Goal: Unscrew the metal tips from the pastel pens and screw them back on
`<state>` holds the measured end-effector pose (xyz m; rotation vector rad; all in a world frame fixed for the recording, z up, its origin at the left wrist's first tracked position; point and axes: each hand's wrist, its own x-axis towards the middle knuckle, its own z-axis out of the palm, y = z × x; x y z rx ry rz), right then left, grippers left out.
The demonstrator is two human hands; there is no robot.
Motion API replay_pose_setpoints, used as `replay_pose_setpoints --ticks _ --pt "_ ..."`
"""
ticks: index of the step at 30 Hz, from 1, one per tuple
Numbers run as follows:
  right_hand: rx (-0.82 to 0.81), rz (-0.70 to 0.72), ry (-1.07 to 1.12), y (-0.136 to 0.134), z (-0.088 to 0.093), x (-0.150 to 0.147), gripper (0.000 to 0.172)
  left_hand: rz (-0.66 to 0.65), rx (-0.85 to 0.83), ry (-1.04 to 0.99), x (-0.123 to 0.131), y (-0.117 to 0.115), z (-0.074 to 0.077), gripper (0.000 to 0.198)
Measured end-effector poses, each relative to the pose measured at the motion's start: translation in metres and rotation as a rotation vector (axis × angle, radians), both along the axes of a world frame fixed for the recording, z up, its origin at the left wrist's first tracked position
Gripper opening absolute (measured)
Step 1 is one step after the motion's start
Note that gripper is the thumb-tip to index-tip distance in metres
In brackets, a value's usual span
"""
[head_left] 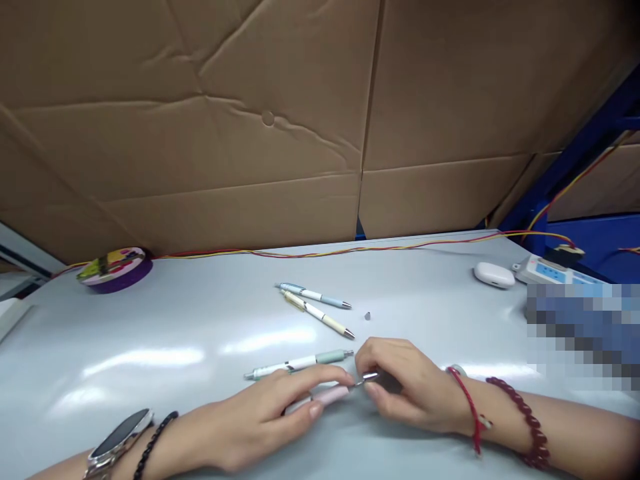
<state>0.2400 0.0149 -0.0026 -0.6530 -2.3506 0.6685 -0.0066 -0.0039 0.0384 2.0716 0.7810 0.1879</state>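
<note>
My left hand (260, 410) is closed round a pale pink pen (333, 397), with its front end pointing right. A thin refill sticks out of that end. Between thumb and index finger, my right hand (407, 383) pinches a small silver pen tip (370, 377) at the refill's point. Just beyond my left fingers lies a green and white pen (300, 363), partly covered by the hand. Farther back, a blue pen (315, 295) and a yellow pen (320, 315) lie close together, both with silver tips. A small loose metal cone (367, 316) rests to their right.
A purple-sided round tape roll (123, 277) lies at the back left. White earbud case (494, 275) and power strip (550, 271) sit at the back right. A red and yellow cable (300, 255) runs along the rear edge, before cardboard (225, 147). A blurred patch covers the right edge.
</note>
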Motion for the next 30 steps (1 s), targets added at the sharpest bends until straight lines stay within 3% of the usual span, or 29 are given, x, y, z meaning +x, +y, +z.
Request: replay_pose_setpoints --ticks 8,14,18,21,24,27,30 --pt "-0.074 -0.155 0.038 0.006 0.002 0.002 0.023 -0.008 0.001 0.049 -0.003 0.0 -0.005 0.034" --pt "0.535 -0.276 -0.405 0.026 -0.001 0.014 0.049 0.022 -0.007 0.043 -0.005 -0.002 -0.009 0.038" --pt "0.395 -0.442 -0.731 0.029 -0.001 0.013 0.043 0.025 -0.019 0.028 -0.008 -0.002 -0.01 0.042" --pt "0.3 -0.499 -0.83 0.027 0.0 0.009 0.039 0.023 -0.02 0.01 -0.007 -0.001 -0.009 0.042" --pt "0.35 -0.531 -0.816 0.027 0.002 0.01 0.04 0.028 -0.039 0.01 -0.006 -0.001 -0.008 0.042" --pt "0.515 -0.532 -0.687 0.026 0.009 0.017 0.043 0.013 -0.068 -0.007 -0.005 -0.001 -0.008 0.04" --pt "0.571 -0.348 -0.393 0.018 0.018 0.02 0.035 0.001 -0.071 -0.025 -0.005 0.0 -0.008 0.039"
